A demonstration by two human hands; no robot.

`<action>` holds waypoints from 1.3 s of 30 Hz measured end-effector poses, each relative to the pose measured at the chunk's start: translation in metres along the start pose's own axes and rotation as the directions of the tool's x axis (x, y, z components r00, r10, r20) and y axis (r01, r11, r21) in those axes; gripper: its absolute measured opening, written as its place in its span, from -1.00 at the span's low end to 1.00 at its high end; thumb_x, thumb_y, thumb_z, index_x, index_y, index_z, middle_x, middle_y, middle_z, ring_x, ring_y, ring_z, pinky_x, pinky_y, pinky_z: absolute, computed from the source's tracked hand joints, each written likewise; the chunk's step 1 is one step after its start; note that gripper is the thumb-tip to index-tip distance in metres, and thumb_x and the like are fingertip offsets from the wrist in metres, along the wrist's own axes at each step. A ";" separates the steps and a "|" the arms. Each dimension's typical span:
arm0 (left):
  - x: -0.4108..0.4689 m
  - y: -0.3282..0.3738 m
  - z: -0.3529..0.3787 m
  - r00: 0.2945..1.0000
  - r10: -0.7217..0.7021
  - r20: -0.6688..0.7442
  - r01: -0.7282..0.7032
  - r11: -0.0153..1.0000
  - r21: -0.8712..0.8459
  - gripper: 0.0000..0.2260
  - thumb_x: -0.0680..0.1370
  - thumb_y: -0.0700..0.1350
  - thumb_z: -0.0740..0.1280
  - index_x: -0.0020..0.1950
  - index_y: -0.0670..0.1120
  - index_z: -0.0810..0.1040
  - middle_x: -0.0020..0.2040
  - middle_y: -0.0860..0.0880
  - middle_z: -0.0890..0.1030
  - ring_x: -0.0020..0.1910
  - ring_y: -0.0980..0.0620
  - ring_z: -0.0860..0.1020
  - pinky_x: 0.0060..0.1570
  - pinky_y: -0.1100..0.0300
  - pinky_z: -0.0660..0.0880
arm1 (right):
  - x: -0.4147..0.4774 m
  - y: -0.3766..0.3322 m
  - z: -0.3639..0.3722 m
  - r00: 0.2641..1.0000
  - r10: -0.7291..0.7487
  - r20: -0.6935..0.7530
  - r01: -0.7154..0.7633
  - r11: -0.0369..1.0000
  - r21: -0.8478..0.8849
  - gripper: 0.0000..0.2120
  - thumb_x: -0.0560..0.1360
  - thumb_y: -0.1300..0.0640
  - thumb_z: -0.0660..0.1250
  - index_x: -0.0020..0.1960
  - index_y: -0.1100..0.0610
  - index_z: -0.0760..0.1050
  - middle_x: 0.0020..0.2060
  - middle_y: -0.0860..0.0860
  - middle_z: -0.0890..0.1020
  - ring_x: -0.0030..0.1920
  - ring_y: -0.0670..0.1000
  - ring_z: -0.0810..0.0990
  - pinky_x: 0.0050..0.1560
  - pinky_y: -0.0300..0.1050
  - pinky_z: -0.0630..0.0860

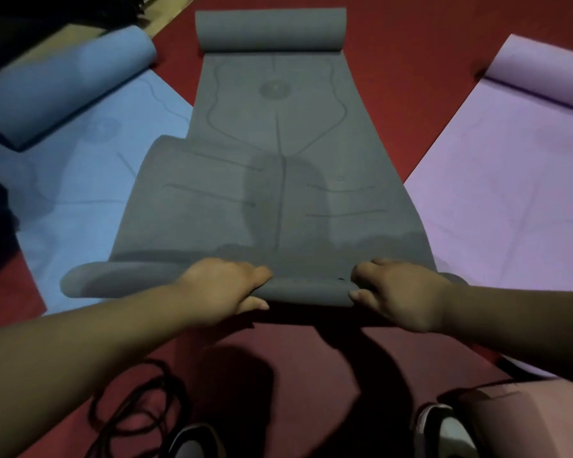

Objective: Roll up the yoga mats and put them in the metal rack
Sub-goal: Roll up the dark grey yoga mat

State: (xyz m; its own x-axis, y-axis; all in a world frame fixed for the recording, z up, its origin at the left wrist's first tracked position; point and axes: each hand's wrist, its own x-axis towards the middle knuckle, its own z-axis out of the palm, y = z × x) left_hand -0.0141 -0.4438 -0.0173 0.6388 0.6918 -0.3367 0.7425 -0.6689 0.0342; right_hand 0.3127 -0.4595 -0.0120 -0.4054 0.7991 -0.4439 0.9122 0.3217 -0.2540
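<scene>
I've got both hands, left hand (224, 285) and right hand (396, 292), curled on the grey yoga mat's (278, 180) near rolled edge, between the blue mat (80, 193) and purple mat (510, 193). Rolling's just started; next I push it forward evenly.

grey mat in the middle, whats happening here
A person's left hand and right hand grip a small roll at the near end of the grey mat. Most of it is unrolled, and its far end curls up. A blue mat and a purple mat lie mostly unrolled on either side. No rack is in view.
</scene>
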 end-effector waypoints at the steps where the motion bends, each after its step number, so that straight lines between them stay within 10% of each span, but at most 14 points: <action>1: -0.001 -0.001 0.013 0.999 -0.017 0.029 0.017 0.999 -0.032 -0.50 0.57 0.38 0.04 0.26 0.04 0.36 0.21 0.01 0.57 0.16 -0.10 0.57 -0.05 0.02 0.50 | 0.005 -0.005 0.009 1.000 0.014 -0.017 -0.014 1.000 0.008 -0.66 0.62 -0.26 0.15 0.20 -0.04 0.43 0.07 0.00 0.51 0.14 0.11 0.53 0.12 -0.02 0.45; 11: 0.012 0.002 0.092 0.989 -0.056 0.134 0.065 0.996 -0.059 -0.58 0.60 0.36 0.14 0.24 0.07 0.39 0.20 0.03 0.58 0.19 -0.09 0.52 0.05 0.08 0.41 | 0.012 -0.017 0.120 0.964 0.184 -0.194 -0.186 0.983 0.011 -0.29 0.44 -0.52 -0.15 0.21 -0.16 0.56 -0.03 -0.10 0.60 0.08 0.06 0.57 0.01 -0.02 0.41; 18: -0.001 0.012 0.130 0.908 -0.219 -0.356 0.262 0.962 0.076 -0.43 0.37 0.35 0.40 0.26 0.05 0.59 0.02 -0.07 0.57 -0.04 -0.15 0.48 -0.03 -0.03 0.34 | 0.028 -0.007 0.149 0.949 0.136 -0.284 -0.118 0.990 0.080 -0.40 0.52 -0.46 -0.05 0.01 -0.11 0.61 -0.16 -0.12 0.57 -0.05 0.06 0.59 -0.17 -0.07 0.41; 30: -0.031 -0.001 0.150 0.742 -0.552 -0.381 0.538 0.829 -0.152 -0.55 0.45 0.32 0.22 0.19 0.12 0.59 0.19 -0.10 0.57 0.19 -0.23 0.48 0.36 -0.43 0.15 | 0.030 -0.003 0.155 0.936 0.124 -0.329 -0.098 0.991 0.095 -0.43 0.57 -0.45 -0.03 -0.03 -0.08 0.57 -0.19 -0.13 0.57 -0.10 0.05 0.58 -0.16 -0.04 0.41; 39: -0.036 -0.009 0.142 0.883 -0.421 -0.207 0.410 0.907 -0.099 -0.55 0.51 0.36 0.07 -0.17 0.06 0.56 -0.30 0.02 0.53 -0.27 -0.12 0.58 -0.27 0.09 0.31 | 0.028 -0.001 0.134 0.979 0.117 -0.166 -0.087 0.980 0.176 -0.59 0.55 -0.38 0.06 -0.22 -0.12 0.44 -0.23 -0.13 0.54 -0.10 0.03 0.59 -0.12 -0.02 0.49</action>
State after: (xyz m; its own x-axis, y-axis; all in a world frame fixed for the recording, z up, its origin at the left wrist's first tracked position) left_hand -0.0725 -0.5013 -0.1395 0.2929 0.9489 -0.1173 0.9549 -0.2965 -0.0140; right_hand 0.2926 -0.5051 -0.1391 -0.2804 0.9043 -0.3218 0.9191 0.1563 -0.3617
